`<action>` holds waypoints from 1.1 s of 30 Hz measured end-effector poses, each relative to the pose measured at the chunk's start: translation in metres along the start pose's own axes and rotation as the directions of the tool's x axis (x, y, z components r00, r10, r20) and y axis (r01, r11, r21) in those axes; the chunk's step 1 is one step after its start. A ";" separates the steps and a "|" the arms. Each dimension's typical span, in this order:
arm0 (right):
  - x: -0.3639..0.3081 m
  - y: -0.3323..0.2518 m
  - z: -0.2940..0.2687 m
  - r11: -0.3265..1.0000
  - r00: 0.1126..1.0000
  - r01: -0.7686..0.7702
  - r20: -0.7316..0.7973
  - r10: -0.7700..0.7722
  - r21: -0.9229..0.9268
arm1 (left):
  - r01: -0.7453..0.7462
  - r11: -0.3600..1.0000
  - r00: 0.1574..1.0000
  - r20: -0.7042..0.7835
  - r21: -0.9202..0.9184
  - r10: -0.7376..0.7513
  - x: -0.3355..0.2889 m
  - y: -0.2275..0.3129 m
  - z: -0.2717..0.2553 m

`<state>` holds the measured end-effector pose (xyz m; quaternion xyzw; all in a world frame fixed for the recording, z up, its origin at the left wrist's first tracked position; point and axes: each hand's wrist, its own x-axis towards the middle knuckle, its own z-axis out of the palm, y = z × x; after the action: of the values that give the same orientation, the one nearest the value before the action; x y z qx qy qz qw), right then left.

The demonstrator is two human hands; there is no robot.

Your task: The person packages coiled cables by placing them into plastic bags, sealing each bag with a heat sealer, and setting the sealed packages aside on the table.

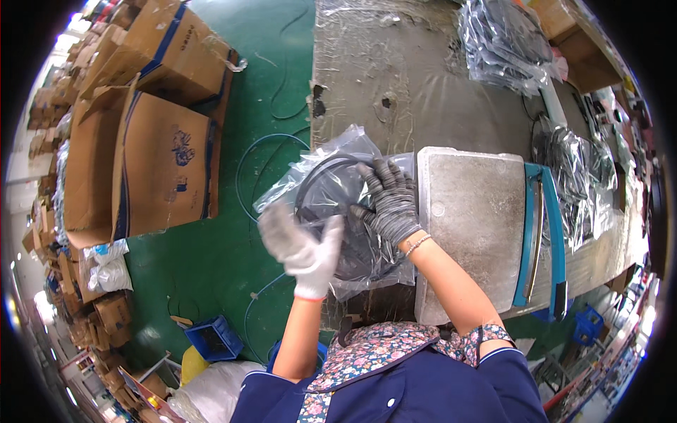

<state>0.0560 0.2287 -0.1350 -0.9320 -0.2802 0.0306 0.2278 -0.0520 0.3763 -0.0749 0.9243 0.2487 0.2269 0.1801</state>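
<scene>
Black coil (326,182) in a crinkled clear bag (282,186) lay left of the pitted plate (471,218), partly hidden. The right hand (390,201) rested spread on the bag, ungripping; the left hand (302,243), blurred, was open, apparently holding nothing.

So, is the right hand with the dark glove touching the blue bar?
Apart. The head view shows the wide grey plate between the right hand and the blue bar.
</scene>
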 end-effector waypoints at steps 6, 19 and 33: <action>-0.020 0.015 -0.004 0.924 0.985 -0.146 -0.034 0.169 0.354 | 0.580 0.708 0.798 0.458 -0.403 -0.392 -0.017 -0.016 -0.009; -0.037 0.026 -0.003 0.791 0.945 -0.064 -0.218 0.244 0.609 | 0.533 0.769 0.778 0.562 -0.354 -0.280 0.021 0.001 0.014; -0.018 0.000 -0.017 0.992 0.998 -0.015 -0.057 0.022 0.128 | -0.279 0.936 0.960 0.092 0.214 0.265 0.001 0.004 0.017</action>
<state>0.0438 0.2127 -0.1211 -0.9186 -0.2622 0.0235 0.2948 -0.0413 0.3699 -0.0874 0.9707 0.1371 0.1913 0.0489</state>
